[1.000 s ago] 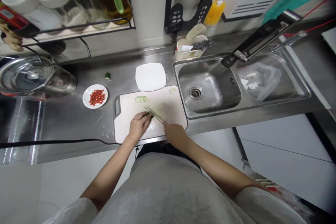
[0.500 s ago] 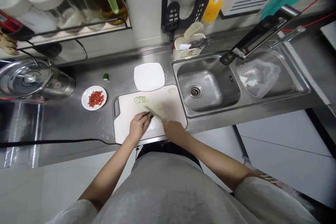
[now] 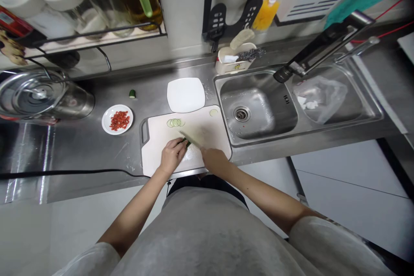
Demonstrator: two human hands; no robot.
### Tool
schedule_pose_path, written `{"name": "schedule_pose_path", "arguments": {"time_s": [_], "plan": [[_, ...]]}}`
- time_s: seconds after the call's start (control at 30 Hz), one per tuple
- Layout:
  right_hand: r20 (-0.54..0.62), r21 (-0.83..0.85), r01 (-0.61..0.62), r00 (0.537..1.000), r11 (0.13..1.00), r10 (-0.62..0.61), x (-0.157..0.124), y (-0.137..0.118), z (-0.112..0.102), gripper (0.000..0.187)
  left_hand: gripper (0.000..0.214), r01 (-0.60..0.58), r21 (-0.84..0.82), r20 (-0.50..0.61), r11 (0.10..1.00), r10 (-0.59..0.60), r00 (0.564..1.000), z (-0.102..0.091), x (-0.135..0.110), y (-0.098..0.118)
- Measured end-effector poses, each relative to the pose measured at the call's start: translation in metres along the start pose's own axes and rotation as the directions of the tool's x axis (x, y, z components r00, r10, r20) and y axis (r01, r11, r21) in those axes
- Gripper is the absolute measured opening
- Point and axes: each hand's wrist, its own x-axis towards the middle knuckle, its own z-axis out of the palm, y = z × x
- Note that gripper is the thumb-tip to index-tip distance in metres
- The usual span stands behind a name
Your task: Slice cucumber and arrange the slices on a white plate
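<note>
My left hand (image 3: 172, 155) is closed on a dark green cucumber piece (image 3: 187, 142), mostly hidden under the fingers, on the white cutting board (image 3: 155, 155). Gripped in my right hand (image 3: 215, 159) is a kitchen knife (image 3: 192, 139). Its blade points up and to the left and lies against the cucumber beside my left fingertips. Several thin cucumber slices (image 3: 175, 123) overlap in a row on the board above my left hand. One more pale slice (image 3: 213, 113) lies near the board's upper right corner.
A white square plate (image 3: 186, 95) stands behind the board. To the left are a small plate (image 3: 104, 126) of chopped red bits and a cucumber end (image 3: 132, 94). A metal pot (image 3: 77, 101) stands at far left; the sink (image 3: 258, 133) with a black faucet (image 3: 310, 51) is right.
The whole view has shifted slightly. The knife blade has tilted a little at the cucumber, while both hands keep nearly the same places and grips.
</note>
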Motion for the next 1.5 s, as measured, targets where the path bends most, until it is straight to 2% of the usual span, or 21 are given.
{"name": "schedule_pose_path", "arguments": {"time_s": [0.13, 0.33, 0.53, 0.67, 1.03, 1.27, 1.4, 1.5], "plan": [[0.031, 0.011, -0.008, 0.999, 1.0, 0.008, 0.0, 0.001, -0.003, 0.029, 0.026, -0.002, -0.009, 0.001, 1.0, 0.002, 1.0, 0.001, 0.0, -0.002], [-0.009, 0.036, -0.013, 1.0, 0.999, 0.013, 0.003, 0.003, 0.001, 0.027, 0.027, 0.024, -0.033, 0.023, 0.999, -0.023, 0.999, 0.0, 0.0, -0.002], [0.007, 0.047, -0.019, 1.0, 0.999, 0.019, 0.007, 0.002, 0.004, 0.027, 0.026, 0.035, -0.035, 0.024, 0.999, -0.034, 0.999, 0.0, 0.0, -0.001], [-0.044, 0.065, -0.024, 0.999, 0.998, 0.026, 0.009, 0.002, 0.009, 0.026, 0.026, 0.036, -0.034, 0.027, 0.999, -0.035, 0.999, 0.0, 0.001, 0.0], [-0.082, 0.066, -0.07, 0.994, 0.995, 0.075, 0.008, 0.005, 0.019, 0.03, 0.027, 0.037, 0.031, -0.012, 0.999, -0.037, 0.999, 0.001, -0.005, 0.004], [-0.164, 0.058, -0.116, 0.979, 0.992, 0.124, -0.006, 0.013, 0.007, 0.036, 0.027, 0.082, 0.038, -0.035, 0.996, -0.08, 0.996, -0.008, -0.002, 0.015], [-0.212, 0.077, -0.14, 0.965, 0.987, 0.153, -0.014, 0.016, -0.001, 0.038, 0.025, 0.163, -0.03, -0.118, 0.986, -0.166, 0.979, -0.013, 0.001, 0.017], [-0.252, 0.079, -0.131, 0.956, 0.988, 0.147, -0.017, 0.017, -0.001, 0.034, 0.025, 0.261, -0.104, -0.218, 0.96, -0.278, 0.935, -0.018, 0.007, 0.015]]}}
